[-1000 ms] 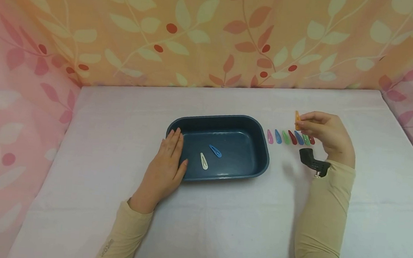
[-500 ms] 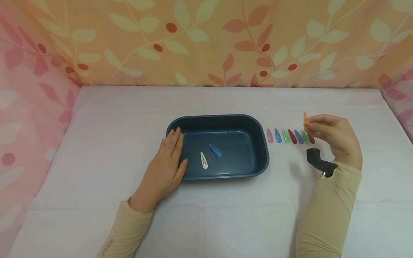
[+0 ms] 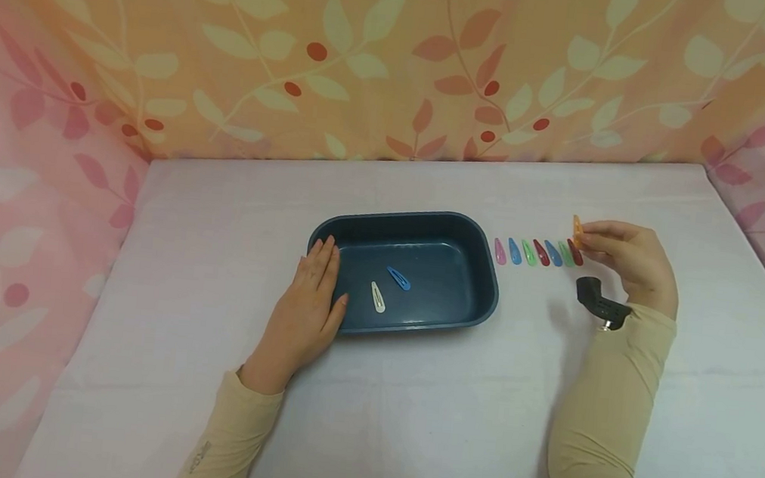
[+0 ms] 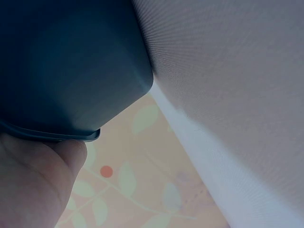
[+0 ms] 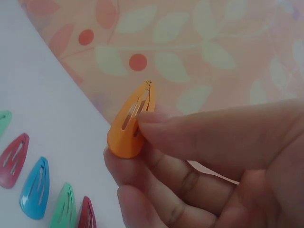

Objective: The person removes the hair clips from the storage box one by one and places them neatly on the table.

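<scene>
An orange snap hair clip (image 5: 124, 135) is pinched between the thumb and fingers of my right hand (image 3: 633, 261), held over the right end of a row of clips. In that row lie a pink clip (image 3: 500, 252), a blue clip (image 3: 514, 251), a green clip (image 3: 528, 252), a dark red clip (image 3: 541, 253) and several more. My left hand (image 3: 304, 308) rests with straight fingers on the left rim of a dark blue basin (image 3: 416, 322). Inside the basin are a white clip (image 3: 378, 298) and a blue clip (image 3: 399, 278).
A white cloth (image 3: 407, 423) covers the table. Patterned curtains (image 3: 370, 63) hang behind it and at both sides. A black wrist mount (image 3: 598, 302) sticks out from the right sleeve, close above the cloth.
My right hand has moved to the right and slightly toward me with the orange clip, uncovering the row's right end. The left hand and the basin have stayed still.
</scene>
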`<state>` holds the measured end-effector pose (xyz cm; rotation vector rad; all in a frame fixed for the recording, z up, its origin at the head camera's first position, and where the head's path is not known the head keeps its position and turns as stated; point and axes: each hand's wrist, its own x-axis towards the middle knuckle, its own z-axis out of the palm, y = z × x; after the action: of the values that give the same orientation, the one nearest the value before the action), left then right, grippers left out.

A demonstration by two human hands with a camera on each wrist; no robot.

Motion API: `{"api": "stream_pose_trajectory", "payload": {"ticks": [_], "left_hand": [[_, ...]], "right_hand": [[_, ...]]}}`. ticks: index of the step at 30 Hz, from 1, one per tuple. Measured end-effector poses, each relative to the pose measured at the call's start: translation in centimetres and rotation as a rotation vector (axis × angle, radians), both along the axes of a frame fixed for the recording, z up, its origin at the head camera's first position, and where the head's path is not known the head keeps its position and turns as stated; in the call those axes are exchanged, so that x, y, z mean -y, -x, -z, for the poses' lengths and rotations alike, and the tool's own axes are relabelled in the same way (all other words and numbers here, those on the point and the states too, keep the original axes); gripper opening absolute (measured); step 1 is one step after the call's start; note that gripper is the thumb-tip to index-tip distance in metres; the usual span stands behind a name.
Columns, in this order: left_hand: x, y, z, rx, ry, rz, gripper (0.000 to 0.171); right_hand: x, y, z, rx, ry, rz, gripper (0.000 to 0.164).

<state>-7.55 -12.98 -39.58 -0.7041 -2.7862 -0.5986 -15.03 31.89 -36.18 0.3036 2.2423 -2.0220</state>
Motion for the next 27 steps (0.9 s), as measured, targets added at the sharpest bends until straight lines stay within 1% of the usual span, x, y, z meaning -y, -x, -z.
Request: {"api": "stream_pose_trajectory", "payload": {"ticks": [8,13,15,16,18,20,22,27], "left_hand": [[0.0,0.0,0.0,-0.004,-0.009,0.008,0.060],[0.0,0.0,0.1,-0.002,-0.005,0.005,0.060],[0.0,0.0,0.1,0.002,-0.004,0.003,0.060],[0.0,0.0,0.0,0.005,-0.003,0.002,0.060],[0.0,0.0,0.0,0.005,-0.002,0.001,0.060],[0.0,0.0,0.0,0.005,-0.002,0.001,0.060],[0.0,0.0,0.1,0.003,-0.001,0.000,0.060],[0.0,0.1,0.2,0.007,0.005,-0.002,0.061]], "right_hand": [[-1.1,-0.3,0.5,0.061,-0.080,0.019,0.021],[-1.6,-0.6,0.9,0.104,-0.115,0.074,0.020],[-1.8,-0.6,1.2,0.117,-0.137,0.095,0.022],[-1.8,-0.6,1.3,0.124,-0.140,0.105,0.022],[-1.9,-0.6,1.5,0.135,-0.113,0.127,0.023],[-1.8,-0.5,1.8,0.142,-0.144,0.143,0.026],[-1.8,-0.5,2.0,0.149,-0.148,0.157,0.027],[-1.8,-0.4,2.3,0.155,-0.241,0.160,0.030]]}}
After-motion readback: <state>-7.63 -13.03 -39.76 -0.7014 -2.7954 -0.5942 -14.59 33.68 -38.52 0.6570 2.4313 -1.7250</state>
